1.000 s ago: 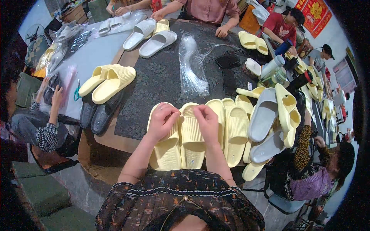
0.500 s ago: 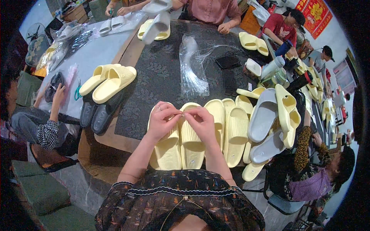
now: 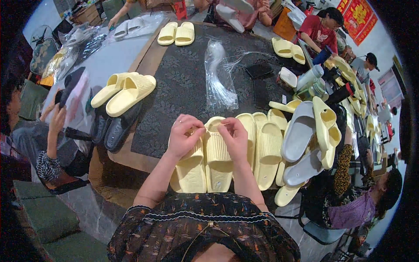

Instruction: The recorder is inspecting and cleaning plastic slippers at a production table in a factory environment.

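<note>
Pale yellow covers the ribbed slippers (image 3: pixel 219 168), and two other slippers (image 3: pixel 298 135) are plain light grey, while a black pair (image 3: pixel 117 133) is darker than the rest. The charcoal mat (image 3: pixel 174 98) carries a leafy pattern. A black blouse (image 3: pixel 192 227) is flecked with orange and white (its trim a wavy white line). One sleeve (image 3: pixel 48 166) is black-and-white checked; a mustard sleeve (image 3: pixel 342 172) has black spots. The banner (image 3: pixel 347 13) is red and gold.

Left head-worn fisheye, facing down, near fingers (image 3: pixel 190 124), tabletop (image 3: pixel 179 89) beyond.
</note>
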Tool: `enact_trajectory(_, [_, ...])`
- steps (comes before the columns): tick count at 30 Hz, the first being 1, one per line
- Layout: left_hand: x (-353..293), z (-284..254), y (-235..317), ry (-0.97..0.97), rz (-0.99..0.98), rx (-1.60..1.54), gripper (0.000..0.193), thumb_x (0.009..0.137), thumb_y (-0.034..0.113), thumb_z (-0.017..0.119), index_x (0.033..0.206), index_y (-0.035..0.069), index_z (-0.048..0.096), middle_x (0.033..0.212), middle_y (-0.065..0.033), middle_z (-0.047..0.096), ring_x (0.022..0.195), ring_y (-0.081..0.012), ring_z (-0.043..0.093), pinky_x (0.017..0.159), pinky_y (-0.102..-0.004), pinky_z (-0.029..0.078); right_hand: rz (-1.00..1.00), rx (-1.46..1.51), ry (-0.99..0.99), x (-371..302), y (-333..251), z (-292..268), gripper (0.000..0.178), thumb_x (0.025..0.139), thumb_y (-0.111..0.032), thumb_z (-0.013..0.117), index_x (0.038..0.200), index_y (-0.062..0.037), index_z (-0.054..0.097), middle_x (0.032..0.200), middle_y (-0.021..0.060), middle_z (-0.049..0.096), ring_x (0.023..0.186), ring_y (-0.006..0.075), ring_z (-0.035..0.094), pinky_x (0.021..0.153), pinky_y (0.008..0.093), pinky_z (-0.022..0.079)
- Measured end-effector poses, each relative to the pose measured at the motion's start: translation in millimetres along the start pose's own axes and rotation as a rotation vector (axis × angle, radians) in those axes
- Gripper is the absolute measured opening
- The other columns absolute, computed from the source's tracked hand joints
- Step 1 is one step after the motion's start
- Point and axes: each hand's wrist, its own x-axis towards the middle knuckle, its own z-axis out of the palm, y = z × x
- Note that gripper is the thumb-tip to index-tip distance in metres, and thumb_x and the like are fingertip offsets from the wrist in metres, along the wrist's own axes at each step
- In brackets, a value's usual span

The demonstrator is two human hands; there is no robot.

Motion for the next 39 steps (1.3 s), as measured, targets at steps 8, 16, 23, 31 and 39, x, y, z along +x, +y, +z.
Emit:
enact_trajectory(8, [0.0,-1.0,1.4,-0.049,0.004,0.026,0.008,0.075,0.005,0.072,0.082,0.004,0.068,0.087,-0.0063,0.062,0.087,-0.0242,0.057,0.078,-0.0352,0.045,-0.125,-0.194,-0.078,-1.7,7.4,0.6,0.01,0.083,-0.003,0.074,0.088,-0.0043,0.065,0.083,-0.0026,0.063,0.072,0.0027,0.055,0.062,0.0177,0.044])
enact_trajectory(16, [-0.2,0.6,-2.4,-0.075,0.028,0.032,0.005,0.081,0.008,0.067,0.083,0.003,0.067,0.089,-0.0071,0.062,0.089,-0.0256,0.056,0.079,-0.0363,0.044,-0.021,-0.119,-0.004,-3.4,4.4,-1.6,0.014,0.08,-0.011,0.078,0.087,-0.0039,0.069,0.083,0.0016,0.064,0.073,0.0069,0.059,0.065,0.0209,0.048])
enact_trajectory(23, [-1.5,1.4,-7.3,-0.102,0.048,0.046,0.007,0.083,0.008,0.064,0.084,0.002,0.066,0.088,-0.008,0.062,0.087,-0.0257,0.057,0.079,-0.0368,0.044,-0.011,-0.129,0.003,-2.4,6.8,1.3,0.014,0.082,-0.013,0.076,0.09,-0.0044,0.068,0.081,0.0006,0.063,0.068,0.0061,0.055,0.063,0.0207,0.045])
enact_trajectory(31, [-0.5,2.6,0.7,-0.016,-0.015,0.011,0.008,0.075,0.004,0.072,0.082,0.005,0.068,0.087,-0.0069,0.062,0.087,-0.0236,0.058,0.077,-0.0341,0.045,-0.172,-0.238,-0.074,-1.8,10.4,-2.2,0.005,0.088,-0.004,0.067,0.092,-0.0019,0.065,0.088,-0.0006,0.063,0.077,0.0041,0.057,0.068,0.0185,0.045])
enact_trajectory(39, [-0.9,2.0,-1.4,0.008,-0.038,0.016,0.01,0.073,0.005,0.074,0.081,0.005,0.068,0.087,-0.0063,0.062,0.088,-0.0231,0.059,0.078,-0.0341,0.047,-0.065,-0.002,-0.016,-4.1,10.7,-0.5,0.011,0.088,-0.008,0.07,0.097,-0.0034,0.064,0.087,-0.0035,0.062,0.072,0.0023,0.053,0.065,0.019,0.044])
